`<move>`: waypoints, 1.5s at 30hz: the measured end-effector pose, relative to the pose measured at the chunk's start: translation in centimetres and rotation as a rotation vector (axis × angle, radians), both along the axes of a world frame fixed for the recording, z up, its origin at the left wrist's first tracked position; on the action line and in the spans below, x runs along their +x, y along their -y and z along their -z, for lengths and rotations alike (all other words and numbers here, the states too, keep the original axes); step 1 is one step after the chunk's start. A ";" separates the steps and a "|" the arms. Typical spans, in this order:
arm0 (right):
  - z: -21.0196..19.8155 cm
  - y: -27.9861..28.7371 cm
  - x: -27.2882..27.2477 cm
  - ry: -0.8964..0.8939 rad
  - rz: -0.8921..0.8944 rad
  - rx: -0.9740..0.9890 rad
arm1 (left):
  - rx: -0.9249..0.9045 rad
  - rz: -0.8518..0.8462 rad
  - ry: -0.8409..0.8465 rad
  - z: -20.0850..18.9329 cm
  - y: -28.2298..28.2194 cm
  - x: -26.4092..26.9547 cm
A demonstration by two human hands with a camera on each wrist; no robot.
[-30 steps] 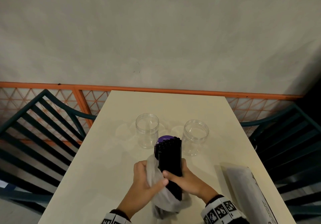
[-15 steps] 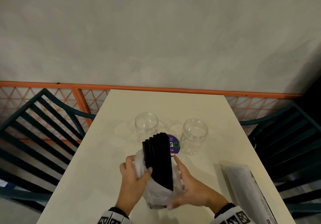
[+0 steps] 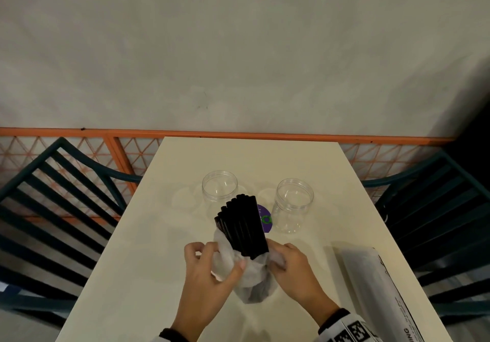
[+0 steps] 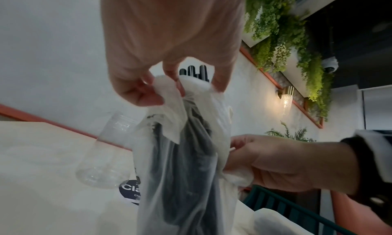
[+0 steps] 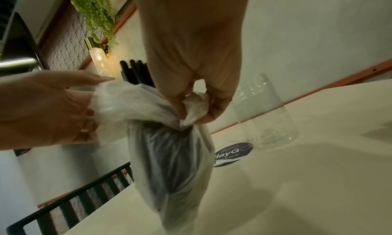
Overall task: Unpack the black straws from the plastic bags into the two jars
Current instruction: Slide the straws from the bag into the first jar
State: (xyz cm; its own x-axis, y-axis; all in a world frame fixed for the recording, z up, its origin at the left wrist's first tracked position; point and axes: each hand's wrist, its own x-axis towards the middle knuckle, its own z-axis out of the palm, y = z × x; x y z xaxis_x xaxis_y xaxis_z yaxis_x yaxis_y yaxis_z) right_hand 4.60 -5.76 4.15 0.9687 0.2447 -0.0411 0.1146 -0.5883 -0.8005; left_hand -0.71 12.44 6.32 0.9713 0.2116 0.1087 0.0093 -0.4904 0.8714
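Note:
A bundle of black straws [image 3: 242,226] stands upright in a thin white plastic bag [image 3: 250,278] on the cream table [image 3: 148,248], its upper half sticking out of the bag. My left hand [image 3: 212,264] pinches the bag's bunched rim [image 4: 167,94] on the left side. My right hand [image 3: 289,264] pinches the rim [image 5: 195,107] on the right side. Behind the bundle stand two clear jars with nothing inside, the left jar [image 3: 219,189] and the right jar [image 3: 293,203]. The straws' lower ends show dark through the bag [image 5: 174,154].
A second long plastic bag [image 3: 376,286] lies at the table's right front edge. A round purple sticker [image 3: 265,219] is on the table between the jars. Dark slatted chairs [image 3: 53,209] stand on both sides, with an orange rail [image 3: 238,133] and wall behind.
The bag has been pushed further down the straws, baring more of them. My right hand left the bundle and took the bag's right rim; the bundle leaned slightly left.

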 end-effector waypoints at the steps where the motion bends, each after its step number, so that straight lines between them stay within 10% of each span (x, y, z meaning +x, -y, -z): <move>1: 0.0 -0.2 0.0 -0.013 0.089 0.065 | -0.005 0.012 0.019 0.2 0.1 0.0; 7: 0.1 -0.7 0.0 -0.063 0.273 0.203 | 0.035 -0.023 0.137 1.8 1.4 -0.2; 13: -1.7 -0.6 -0.9 -0.309 -0.025 0.435 | 0.081 -0.069 0.226 2.5 1.6 0.1; 20: -1.3 -0.8 -0.6 -0.190 0.025 0.498 | 0.139 0.118 0.328 2.4 1.4 0.3; 45: 1.0 -0.8 -0.9 -0.223 -0.140 0.426 | 0.081 0.004 0.200 3.0 1.3 0.6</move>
State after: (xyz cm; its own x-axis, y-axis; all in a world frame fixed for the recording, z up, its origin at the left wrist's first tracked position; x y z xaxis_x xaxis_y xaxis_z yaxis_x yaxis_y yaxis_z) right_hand 3.67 -4.96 3.11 0.9044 0.4117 -0.1117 -0.0325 -0.1947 -0.9803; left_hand -0.08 11.13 3.36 0.9293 0.1907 0.3163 -0.1621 -0.5591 0.8131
